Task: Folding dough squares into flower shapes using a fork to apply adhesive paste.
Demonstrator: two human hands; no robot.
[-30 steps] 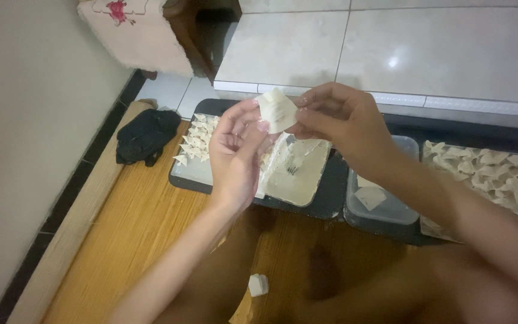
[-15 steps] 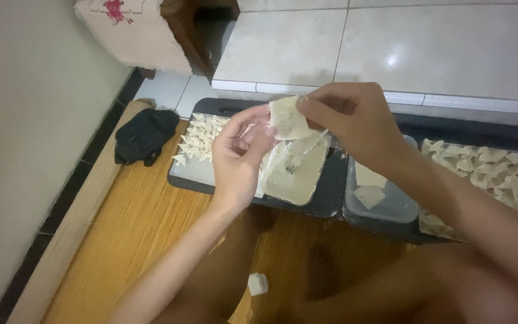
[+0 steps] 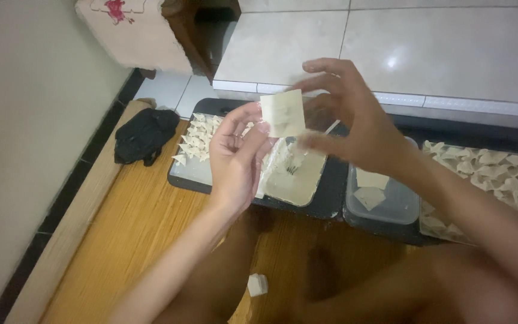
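Since half a second ago, the right hand (image 3: 355,129) has let go and spread its fingers, leaving the square dough wrapper (image 3: 282,113) to the left hand (image 3: 238,150) alone.

Left thumb and fingertips pinch the wrapper's lower edge, so the sheet stands nearly upright above them, toward 12 o'clock from the left palm. Its long axis cannot be told, as it looks square. Right fingers hover released just at 3 o'clock of the wrapper, apart from it and holding nothing; the left hand is the nearer, being in contact. Below both hands sits a pale filling tray (image 3: 292,177) on a dark tray (image 3: 331,198), with folded dumplings (image 3: 196,138) at 9 o'clock and a clear tub (image 3: 385,201) at 4 o'clock.
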